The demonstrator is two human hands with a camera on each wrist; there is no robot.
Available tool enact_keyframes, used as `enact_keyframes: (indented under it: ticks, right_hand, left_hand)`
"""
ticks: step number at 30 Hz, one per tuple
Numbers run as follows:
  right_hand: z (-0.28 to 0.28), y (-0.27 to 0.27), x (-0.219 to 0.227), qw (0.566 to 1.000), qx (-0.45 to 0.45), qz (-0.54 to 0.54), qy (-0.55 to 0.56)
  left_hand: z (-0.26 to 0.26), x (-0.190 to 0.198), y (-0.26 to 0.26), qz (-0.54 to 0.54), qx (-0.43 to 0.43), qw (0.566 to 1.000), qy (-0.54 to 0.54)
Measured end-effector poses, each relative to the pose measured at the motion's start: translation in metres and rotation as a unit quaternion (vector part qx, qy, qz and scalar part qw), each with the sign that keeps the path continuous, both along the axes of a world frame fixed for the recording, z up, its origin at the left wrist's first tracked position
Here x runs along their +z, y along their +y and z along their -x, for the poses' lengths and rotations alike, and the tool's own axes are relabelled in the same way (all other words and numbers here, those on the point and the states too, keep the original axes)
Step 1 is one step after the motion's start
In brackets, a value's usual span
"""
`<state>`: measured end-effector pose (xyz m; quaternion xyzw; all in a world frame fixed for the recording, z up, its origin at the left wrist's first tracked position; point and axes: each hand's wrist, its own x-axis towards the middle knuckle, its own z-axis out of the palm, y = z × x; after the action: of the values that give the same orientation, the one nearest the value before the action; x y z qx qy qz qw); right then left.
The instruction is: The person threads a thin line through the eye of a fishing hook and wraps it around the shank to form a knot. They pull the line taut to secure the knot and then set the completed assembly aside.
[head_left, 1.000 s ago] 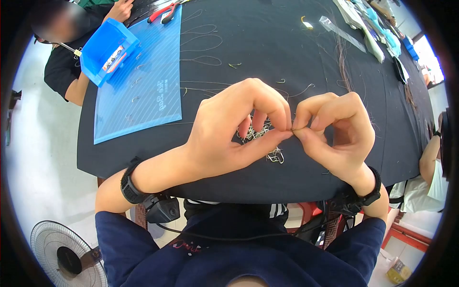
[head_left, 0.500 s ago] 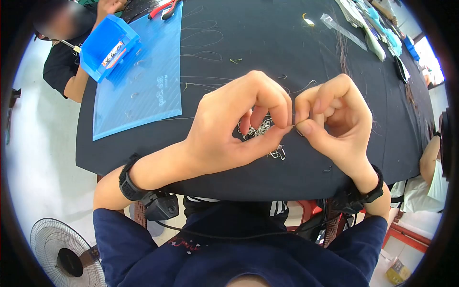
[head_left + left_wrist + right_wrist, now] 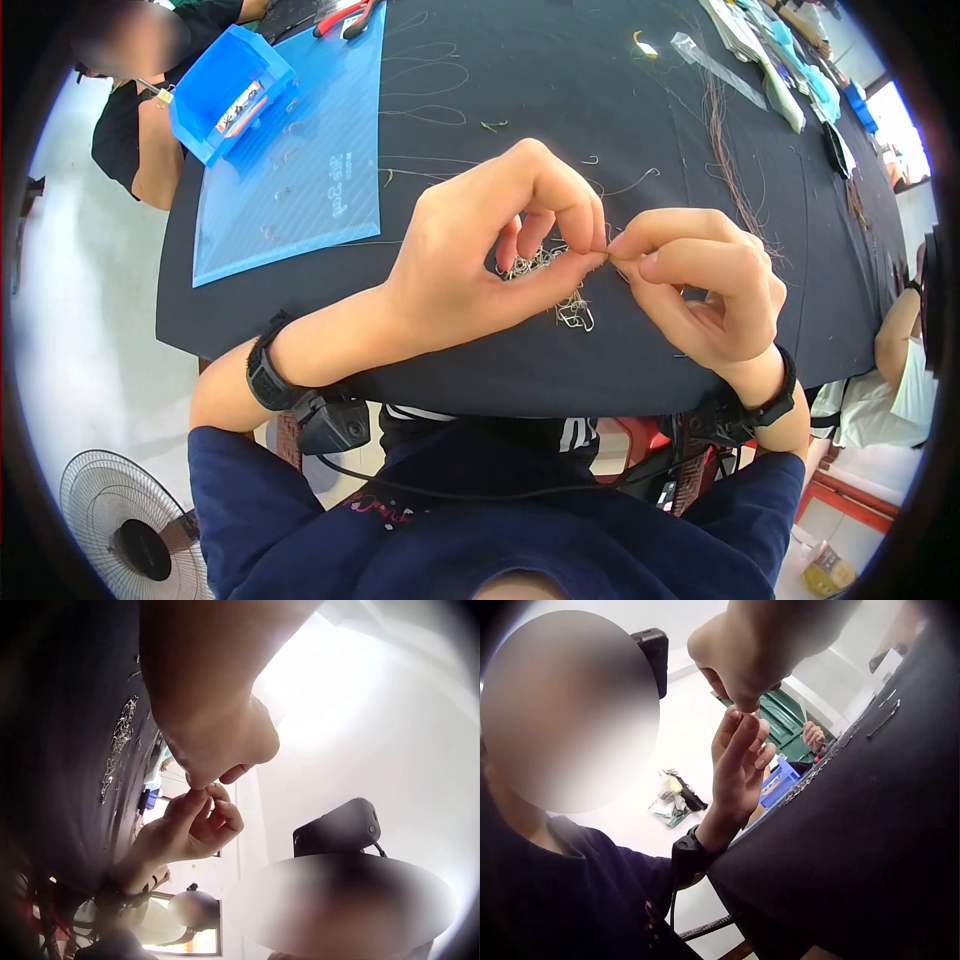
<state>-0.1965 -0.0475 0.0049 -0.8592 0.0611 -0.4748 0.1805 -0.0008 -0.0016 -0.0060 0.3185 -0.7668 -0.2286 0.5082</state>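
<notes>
Over the table, my left hand (image 3: 470, 250) pinches a tiny thin strand, like fishing line, between thumb and forefinger. My right hand (image 3: 715, 280) meets it tip to tip and pinches the same strand, its other fingers curled in. The fingertips hide most of the strand, and I cannot tell whether a hook is on it. Beneath the left hand lies a pile of silvery fishing hooks (image 3: 574, 314), partly covered by its fingers. In the left wrist view the hook pile (image 3: 120, 742) lies on the dark cloth below both hands.
A blue translucent board (image 3: 290, 225) with hooks and thin looped lines (image 3: 430, 115) lies at left, under a blue bin (image 3: 225, 90). Red-handled pliers (image 3: 345, 18) rest at its top. Brown strands (image 3: 722, 150) and a plastic strip (image 3: 715, 68) are at right. Another person sits far left.
The right hand lifted slightly with a short strand showing between the fingertips, then came back down against the left fingertips, its fingers turned more inward. The left hand keeps its pinch nearly in place.
</notes>
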Motion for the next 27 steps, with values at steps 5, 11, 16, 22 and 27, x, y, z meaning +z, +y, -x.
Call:
enact_keyframes:
  ticks: [5, 11, 16, 22, 27]
  right_hand:
    - [0.000, 0.002, 0.003, 1.000, -0.013, -0.012, 0.026]
    - [-0.001, 0.003, 0.004, 0.998, -0.012, -0.048, 0.024]
    - [0.001, 0.004, -0.001, 0.994, -0.007, -0.111, 0.019]
    - [0.002, 0.002, -0.003, 0.989, 0.013, -0.148, 0.010]
    - [0.000, 0.006, -0.004, 0.980, 0.022, -0.198, 0.001]
  left_hand:
    - [-0.001, 0.000, 0.000, -0.002, 0.003, 1.000, -0.004]
    - [0.000, 0.000, 0.001, 0.003, 0.006, 1.000, -0.011]
    - [-0.001, -0.001, 0.000, 0.006, 0.003, 1.000, -0.011]
    - [-0.001, -0.001, 0.003, -0.012, -0.002, 1.000, -0.006]
    - [0.000, 0.000, 0.012, -0.064, 0.002, 0.998, 0.019]
